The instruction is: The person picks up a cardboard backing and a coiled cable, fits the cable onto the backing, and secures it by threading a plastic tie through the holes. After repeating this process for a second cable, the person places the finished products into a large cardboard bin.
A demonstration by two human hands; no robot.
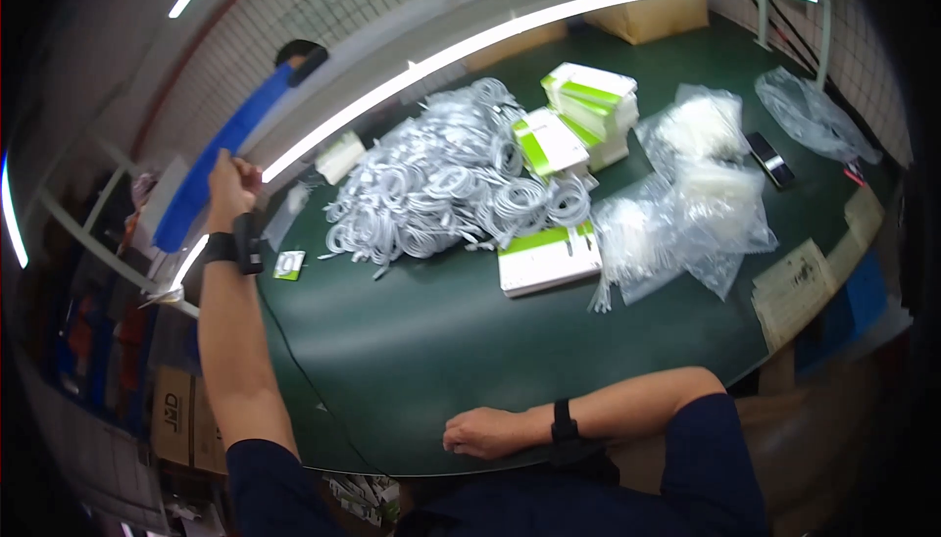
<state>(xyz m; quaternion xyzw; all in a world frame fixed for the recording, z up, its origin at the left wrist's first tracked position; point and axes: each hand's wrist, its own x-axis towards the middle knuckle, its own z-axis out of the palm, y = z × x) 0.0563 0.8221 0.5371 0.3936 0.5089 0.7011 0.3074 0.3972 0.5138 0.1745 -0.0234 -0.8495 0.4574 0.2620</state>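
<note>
– What is gripped by the left hand (231, 184)?

– A long blue strip (223, 150) is clasped by its closed fingers, raised at the far left edge of the green table (441, 341); the strip is stretched up toward a dark end piece.

– And the right hand (482, 432)?

– It is laid on the table's near edge, fingers loosely curled, nothing held.

– What else is seen?

– A heap of coiled white cables (446, 184) is piled mid-table, flanked by white-and-green boxes (549, 258) and clear plastic bags (686, 214).
</note>
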